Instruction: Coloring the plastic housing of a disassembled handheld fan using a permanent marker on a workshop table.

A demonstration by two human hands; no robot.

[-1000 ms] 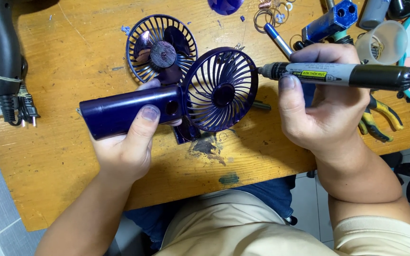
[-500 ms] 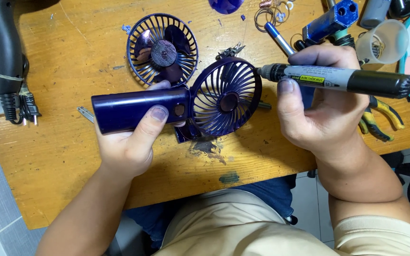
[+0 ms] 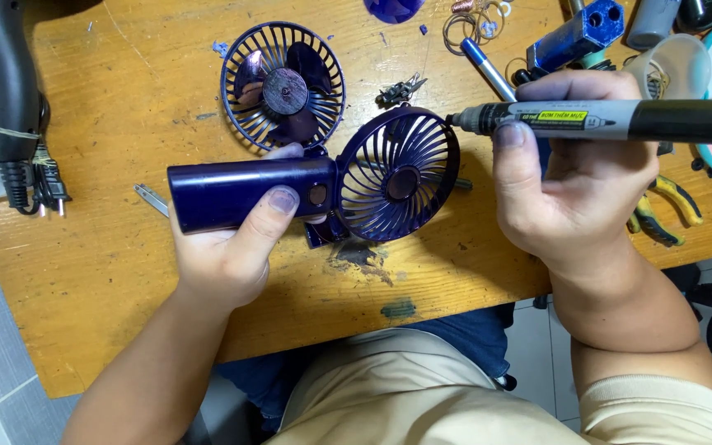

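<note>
Your left hand (image 3: 228, 247) was wrapped around the handle of a small dark blue fan (image 3: 315, 185), with your thumb pressed on its front and your fingers behind it. The round cage end of the fan stuck out to the right of that hand, just above the wooden table (image 3: 84, 272). Your right hand (image 3: 574, 185) was closed around a grey and black marker pen (image 3: 603, 121), held flat, with its tip close to the rim of the fan's cage. Just past your left hand's fingers lay a loose blue fan grille (image 3: 283, 85) with the blades sitting in it. Beyond your right hand lay a blue block (image 3: 574, 35) and a blue pen (image 3: 488, 70), and yellow-handled pliers (image 3: 661, 206) lay beside it. Far off to the left of your left hand lay a black tool with a coiled cord (image 3: 10, 107).
</note>
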